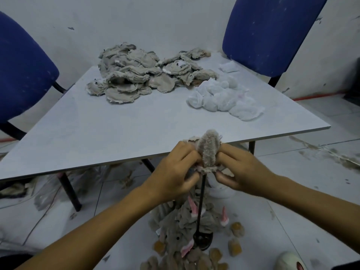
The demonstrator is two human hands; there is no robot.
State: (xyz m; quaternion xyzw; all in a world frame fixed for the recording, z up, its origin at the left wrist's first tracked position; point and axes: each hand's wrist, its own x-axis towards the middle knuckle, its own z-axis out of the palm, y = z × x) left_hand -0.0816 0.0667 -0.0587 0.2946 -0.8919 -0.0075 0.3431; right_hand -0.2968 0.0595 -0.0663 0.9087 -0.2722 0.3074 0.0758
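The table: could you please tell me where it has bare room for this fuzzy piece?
The near half of the table is bare, from its front edge to the grey pile and white pile; the far half is crowded.

Grey table [116,123] between two blue chairs [268,36], scuffed white wall [165,20], tiled floor [282,160].

Setting: small plush-toy piecework workshop, bare and improvised.

Evidence:
- grey worktop [97,133] with a heap of inside-out grey plush skins [136,75] at 12 o'clock and a pile of white fabric pieces [224,98] at 2 o'clock
- furry grey plush piece [208,151] drawn over a black upright rod [200,201] at 6 o'clock
- grey plush parts [175,225] heaped on the tiled floor
- fabric scraps [331,154] at 3 o'clock
- blue chair [23,65] at 10 o'clock
- scuffed white wall [155,20]
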